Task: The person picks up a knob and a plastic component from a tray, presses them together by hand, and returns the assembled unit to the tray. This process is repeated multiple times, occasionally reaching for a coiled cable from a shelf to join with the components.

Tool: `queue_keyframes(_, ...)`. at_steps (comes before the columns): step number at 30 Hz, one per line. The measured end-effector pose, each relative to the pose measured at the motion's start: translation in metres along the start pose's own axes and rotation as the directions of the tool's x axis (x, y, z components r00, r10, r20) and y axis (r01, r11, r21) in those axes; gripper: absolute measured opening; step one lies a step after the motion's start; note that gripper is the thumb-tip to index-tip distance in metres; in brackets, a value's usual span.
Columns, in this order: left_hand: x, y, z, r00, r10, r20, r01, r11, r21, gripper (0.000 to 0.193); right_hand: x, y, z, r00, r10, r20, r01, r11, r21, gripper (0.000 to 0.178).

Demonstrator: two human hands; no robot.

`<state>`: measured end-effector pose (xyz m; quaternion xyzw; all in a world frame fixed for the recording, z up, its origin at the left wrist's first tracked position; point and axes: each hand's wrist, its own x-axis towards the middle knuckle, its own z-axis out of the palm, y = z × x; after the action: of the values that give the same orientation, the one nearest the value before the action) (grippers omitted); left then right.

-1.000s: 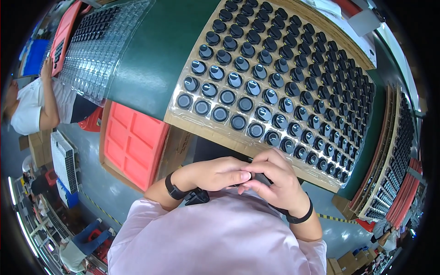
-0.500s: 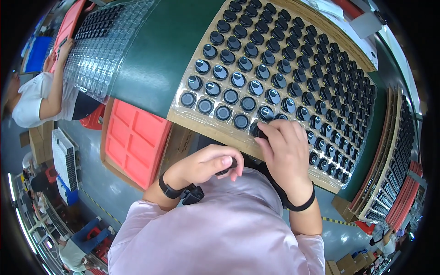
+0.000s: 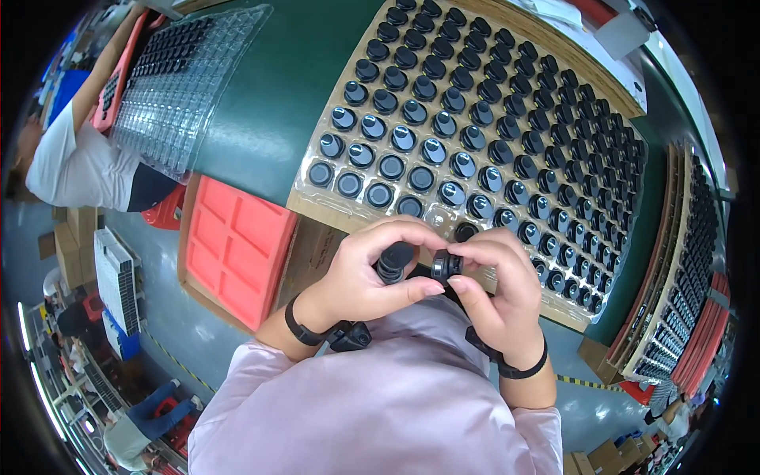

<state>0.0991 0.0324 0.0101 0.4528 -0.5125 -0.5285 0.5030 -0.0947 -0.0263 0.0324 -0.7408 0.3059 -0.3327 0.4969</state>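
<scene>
Left hand point(image 3: 366, 273) curled around a black round knob point(image 3: 393, 262), fingers closed on it. Right hand point(image 3: 492, 286) pinches a second black ring-shaped part point(image 3: 447, 265) between thumb and fingertips, just beside the knob, the two parts nearly touching between the hands, close to the chest. Just beyond: clear blister tray point(image 3: 507, 119) on cardboard, filled with rows of black knobs, one near pocket empty. Red moulded tray point(image 3: 237, 249) to the left, green table point(image 3: 277, 103) behind
</scene>
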Motion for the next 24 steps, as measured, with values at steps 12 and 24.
queue_keyframes(12,0.001,-0.004,0.016,0.999,-0.031,0.028,0.040,0.911,-0.410,0.046,-0.017,0.008,-0.002,0.979,-0.131,-0.156,0.180,0.916,0.358,0.034)
queue_keyframes(24,0.003,-0.007,0.014,0.996,0.050,0.073,-0.004,0.847,-0.531,0.049,-0.023,0.009,-0.012,0.900,-0.403,0.164,0.408,0.913,0.003,0.025)
